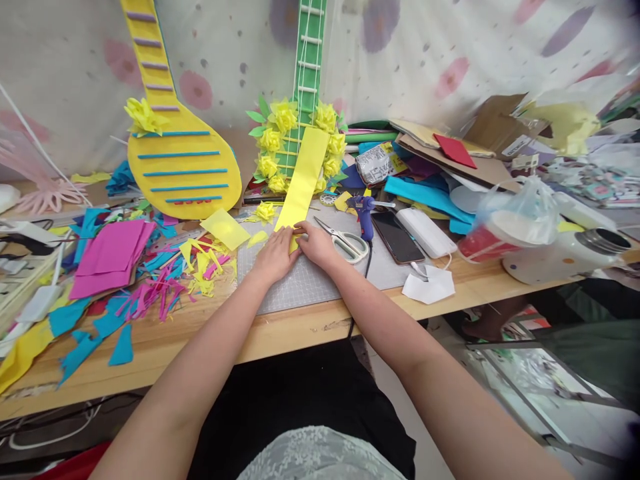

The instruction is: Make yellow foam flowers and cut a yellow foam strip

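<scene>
A long strip of yellow paper (303,177) slopes away from me, its far end resting up against the green paper guitar (311,60). At its near end my left hand (275,255) presses down with closed fingers. Close beside it, my right hand (317,246) is curled onto the same end, fingertips almost meeting the left hand. Exactly how the fingers fold the paper is hidden. Below both hands lies a grey cutting mat (295,290). Scissors with pale handles (350,247) lie just right of my right hand, and a blue glue gun (367,217) stands behind them.
A yellow paper lute (185,157) leans at the back left. Paper scraps (160,293) and magenta sheets (113,257) cover the left side. To the right are a phone (397,237), a white power bank (425,233), a bagged cup (510,230) and an open bottle (555,260).
</scene>
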